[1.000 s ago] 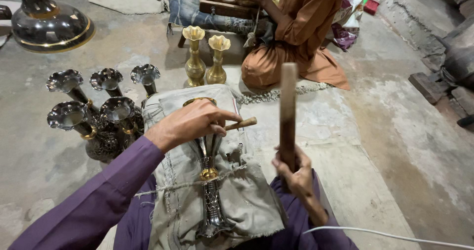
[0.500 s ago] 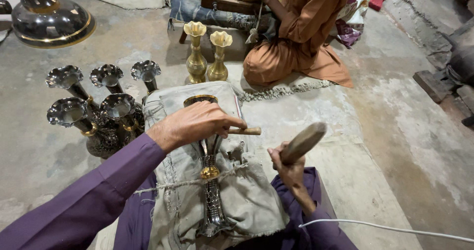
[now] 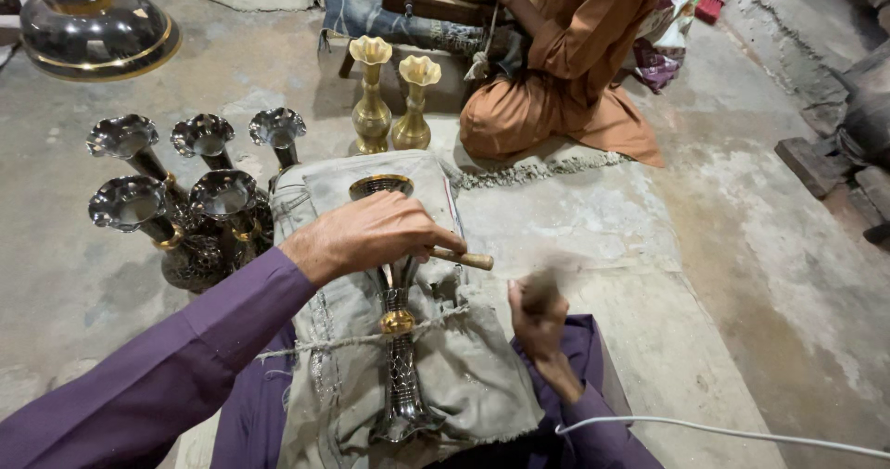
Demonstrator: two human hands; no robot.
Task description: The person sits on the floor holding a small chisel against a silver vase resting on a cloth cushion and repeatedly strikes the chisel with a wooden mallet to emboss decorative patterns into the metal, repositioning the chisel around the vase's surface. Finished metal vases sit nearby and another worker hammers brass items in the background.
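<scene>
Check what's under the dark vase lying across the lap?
The dark vase lies on a grey-green cloth pad tied with string. The left hand covers its neck, holding a thin wooden-handled tool. What fills the pad is hidden; purple clothing shows beneath.

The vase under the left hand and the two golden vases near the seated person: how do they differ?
The vase on the cloth lies on its side, under the left hand; the two golden vases stand upright on the floor, untouched. The lying vase is dark silver with one gold band; the standing pair is plain gold all over. The lying vase rests on a grey cloth; the pair stands on bare concrete. All have flared mouths and slim necks.
</scene>
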